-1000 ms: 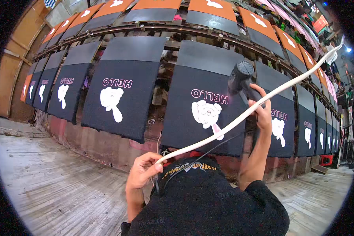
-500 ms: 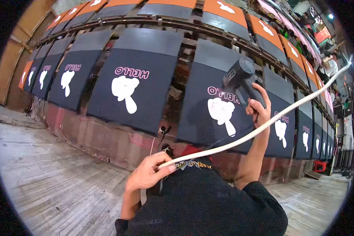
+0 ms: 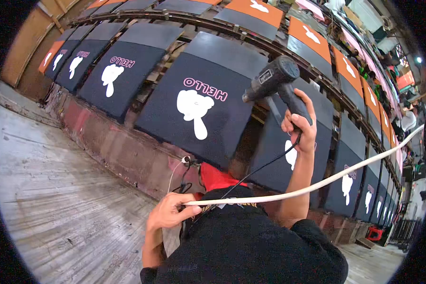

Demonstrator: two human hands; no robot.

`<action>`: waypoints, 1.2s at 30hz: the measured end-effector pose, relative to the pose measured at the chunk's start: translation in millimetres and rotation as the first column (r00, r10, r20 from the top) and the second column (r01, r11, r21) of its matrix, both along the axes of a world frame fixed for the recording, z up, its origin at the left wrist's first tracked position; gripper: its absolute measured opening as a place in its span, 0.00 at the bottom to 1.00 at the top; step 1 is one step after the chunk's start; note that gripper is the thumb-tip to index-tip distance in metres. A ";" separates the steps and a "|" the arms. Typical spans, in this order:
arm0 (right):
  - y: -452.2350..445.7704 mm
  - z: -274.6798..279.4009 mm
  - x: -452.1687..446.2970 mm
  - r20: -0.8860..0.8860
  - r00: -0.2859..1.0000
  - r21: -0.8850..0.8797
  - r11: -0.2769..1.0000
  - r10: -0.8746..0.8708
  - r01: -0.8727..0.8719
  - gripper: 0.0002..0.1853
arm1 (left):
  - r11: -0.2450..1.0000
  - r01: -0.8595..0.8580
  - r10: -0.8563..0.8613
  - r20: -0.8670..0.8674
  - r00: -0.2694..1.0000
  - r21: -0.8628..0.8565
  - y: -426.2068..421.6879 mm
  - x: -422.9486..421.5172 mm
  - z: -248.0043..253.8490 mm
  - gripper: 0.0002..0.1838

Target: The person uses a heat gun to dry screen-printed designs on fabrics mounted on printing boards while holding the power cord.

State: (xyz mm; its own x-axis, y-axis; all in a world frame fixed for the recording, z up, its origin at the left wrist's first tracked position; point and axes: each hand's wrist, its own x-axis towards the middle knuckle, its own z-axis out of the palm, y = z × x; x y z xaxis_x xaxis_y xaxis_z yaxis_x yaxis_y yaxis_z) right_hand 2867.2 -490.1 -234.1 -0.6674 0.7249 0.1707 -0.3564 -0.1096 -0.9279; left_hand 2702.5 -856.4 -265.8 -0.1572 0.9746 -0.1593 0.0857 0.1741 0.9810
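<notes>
Raised in my right hand (image 3: 304,125) is a black heat gun (image 3: 274,78), its fingers wrapped round the handle. The nozzle points left, over the gap beside a dark printed fabric panel (image 3: 175,116) with a white figure and pink HELLO lettering. A thin black cord (image 3: 265,165) runs down from the handle. Lower left, my left hand (image 3: 172,211) pinches a thick white cable (image 3: 288,194) between thumb and fingers. That cable stretches across my front to the far right. Another dark panel (image 3: 312,156) lies partly hidden behind my right hand.
More panels lie in a row on the slanted bench; orange-and-grey panels (image 3: 253,16) fill the row behind. A socket with a plug (image 3: 186,160) is on the bench's side, near something red (image 3: 217,176). Worn floor (image 3: 71,189) is at left, a red stool (image 3: 375,233) at right.
The heat gun has moved slightly left and up in view, off the panel it pointed at. The view has shifted, with the panels turned and moved. My left hand still pinches the cable.
</notes>
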 end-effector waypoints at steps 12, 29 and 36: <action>14.9 -33.6 -118.0 0.171 0.985 -0.025 1.000 -0.012 0.017 0.32 | 0.969 -0.100 0.121 0.083 0.989 -0.227 -47.5 -136.1 -1.9 0.12; -19.3 -37.4 -260.9 0.178 0.983 0.073 0.996 0.044 -0.058 0.29 | 0.994 -0.091 0.095 0.062 0.994 -0.055 -62.2 -237.4 -11.3 0.18; -46.3 -26.6 -266.6 0.244 0.969 0.064 0.997 0.028 -0.045 0.29 | 0.981 -0.125 0.144 0.122 0.982 -0.150 -82.3 -273.8 -19.2 0.19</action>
State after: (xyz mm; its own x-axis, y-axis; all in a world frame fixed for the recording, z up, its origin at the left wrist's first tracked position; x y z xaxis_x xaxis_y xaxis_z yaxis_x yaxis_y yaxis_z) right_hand 2600.6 -536.4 -260.7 -0.7209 0.6914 0.0483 -0.1162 -0.0519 -0.9919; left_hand 2428.8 -938.7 -285.0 -0.2540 0.9121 -0.3219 -0.0767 0.3128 0.9467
